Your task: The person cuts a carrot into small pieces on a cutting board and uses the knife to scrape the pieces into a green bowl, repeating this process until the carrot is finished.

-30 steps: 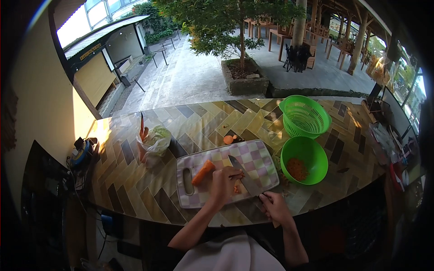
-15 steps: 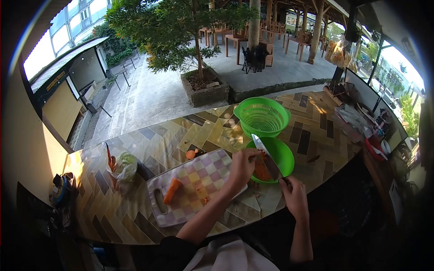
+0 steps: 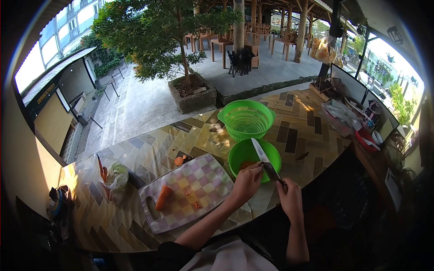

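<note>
My right hand grips the handle of a kitchen knife. The blade points up and away over a green bowl. My left hand is at the bowl's near rim, its fingers drawn together against the side of the blade; whether anything is between them I cannot make out. Orange shreds lie inside the bowl, partly covered by the left hand. Left of my hands is a checkered cutting board, bearing a piece of carrot and small orange scraps.
A green colander stands just behind the bowl. Carrot ends rest beyond the board. At left is a plastic bag beside thin carrots. Bags and utensils crowd the right side of the tiled counter.
My left fingers have slid along the blade toward the handle, closer to my right hand. The whole view has shifted, so the counter things appear farther left.
</note>
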Demonstrator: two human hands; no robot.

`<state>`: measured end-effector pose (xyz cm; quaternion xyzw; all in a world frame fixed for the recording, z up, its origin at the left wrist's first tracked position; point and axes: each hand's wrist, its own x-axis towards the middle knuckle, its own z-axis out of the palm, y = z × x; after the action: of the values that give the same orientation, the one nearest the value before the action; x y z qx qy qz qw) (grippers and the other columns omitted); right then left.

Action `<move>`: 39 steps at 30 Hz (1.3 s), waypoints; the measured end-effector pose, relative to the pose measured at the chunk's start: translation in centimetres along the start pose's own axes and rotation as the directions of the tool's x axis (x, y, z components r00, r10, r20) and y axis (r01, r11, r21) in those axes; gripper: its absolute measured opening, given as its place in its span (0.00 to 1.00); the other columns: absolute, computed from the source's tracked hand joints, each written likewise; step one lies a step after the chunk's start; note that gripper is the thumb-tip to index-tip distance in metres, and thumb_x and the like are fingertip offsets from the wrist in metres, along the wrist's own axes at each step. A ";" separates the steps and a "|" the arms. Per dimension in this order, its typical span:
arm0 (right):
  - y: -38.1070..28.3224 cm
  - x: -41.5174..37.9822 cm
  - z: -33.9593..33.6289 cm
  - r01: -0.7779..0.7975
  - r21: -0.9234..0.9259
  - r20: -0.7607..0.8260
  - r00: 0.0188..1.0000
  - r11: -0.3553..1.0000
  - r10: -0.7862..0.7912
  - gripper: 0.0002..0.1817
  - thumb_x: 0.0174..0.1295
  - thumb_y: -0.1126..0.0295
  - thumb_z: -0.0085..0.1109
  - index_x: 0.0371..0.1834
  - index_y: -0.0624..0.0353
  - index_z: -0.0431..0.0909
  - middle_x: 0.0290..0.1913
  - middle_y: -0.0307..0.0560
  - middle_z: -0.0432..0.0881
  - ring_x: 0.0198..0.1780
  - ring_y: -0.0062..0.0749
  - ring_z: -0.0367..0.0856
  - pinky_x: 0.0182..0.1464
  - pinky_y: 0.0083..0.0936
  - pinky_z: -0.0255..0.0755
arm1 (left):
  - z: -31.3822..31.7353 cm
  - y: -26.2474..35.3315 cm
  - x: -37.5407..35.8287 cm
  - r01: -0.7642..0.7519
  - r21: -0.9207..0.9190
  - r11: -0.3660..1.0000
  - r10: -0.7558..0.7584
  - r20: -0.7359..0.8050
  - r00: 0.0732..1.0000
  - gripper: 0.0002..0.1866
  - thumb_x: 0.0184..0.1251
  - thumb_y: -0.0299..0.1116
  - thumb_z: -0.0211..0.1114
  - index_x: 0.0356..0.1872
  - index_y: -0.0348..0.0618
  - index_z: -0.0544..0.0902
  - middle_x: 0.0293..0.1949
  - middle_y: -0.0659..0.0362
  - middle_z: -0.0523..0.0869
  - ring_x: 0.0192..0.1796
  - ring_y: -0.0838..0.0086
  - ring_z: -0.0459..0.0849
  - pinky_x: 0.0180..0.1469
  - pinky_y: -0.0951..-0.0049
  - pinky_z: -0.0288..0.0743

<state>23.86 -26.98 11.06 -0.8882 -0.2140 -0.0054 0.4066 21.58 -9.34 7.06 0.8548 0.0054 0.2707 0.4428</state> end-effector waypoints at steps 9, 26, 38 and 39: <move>-0.8 0.2 0.7 0.043 -0.033 0.012 0.999 0.999 -0.042 0.13 0.71 0.66 0.58 0.38 0.69 0.78 0.25 0.59 0.81 0.28 0.54 0.82 0.32 0.39 0.71 | -3.5 -1.5 -0.7 0.101 0.134 0.986 -0.084 -0.127 0.988 0.06 0.59 0.26 0.67 0.35 0.36 0.88 0.33 0.47 0.87 0.40 0.52 0.85 0.46 0.58 0.79; -1.9 -0.1 9.4 0.210 0.155 0.636 0.727 0.965 -0.260 0.19 0.65 0.58 0.62 0.42 0.67 0.82 0.32 0.60 0.84 0.35 0.52 0.85 0.38 0.38 0.73 | -14.6 -7.2 -16.5 0.506 0.251 0.825 -0.374 -0.427 0.823 0.14 0.61 0.18 0.60 0.48 0.31 0.85 0.47 0.45 0.85 0.54 0.51 0.80 0.60 0.60 0.73; -0.9 0.3 8.6 0.193 0.162 0.646 0.721 0.968 -0.252 0.18 0.65 0.59 0.62 0.39 0.68 0.82 0.27 0.55 0.83 0.29 0.43 0.83 0.35 0.34 0.72 | -14.4 -5.9 -17.0 0.452 0.400 0.797 -0.325 -0.345 0.880 0.23 0.46 0.23 0.73 0.49 0.35 0.87 0.47 0.50 0.84 0.53 0.55 0.79 0.60 0.63 0.73; -0.9 0.0 8.7 0.163 0.176 0.658 0.713 0.971 -0.240 0.18 0.66 0.59 0.62 0.39 0.68 0.81 0.25 0.54 0.82 0.27 0.40 0.82 0.34 0.33 0.71 | -14.4 -6.0 -17.0 0.452 0.392 0.801 -0.326 -0.347 0.879 0.23 0.44 0.24 0.74 0.48 0.35 0.87 0.47 0.51 0.84 0.53 0.55 0.79 0.60 0.63 0.73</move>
<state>22.10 -20.11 5.87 -0.7780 -0.4422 0.2839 0.3444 1.75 0.93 1.35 0.8717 0.3050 0.2743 0.2682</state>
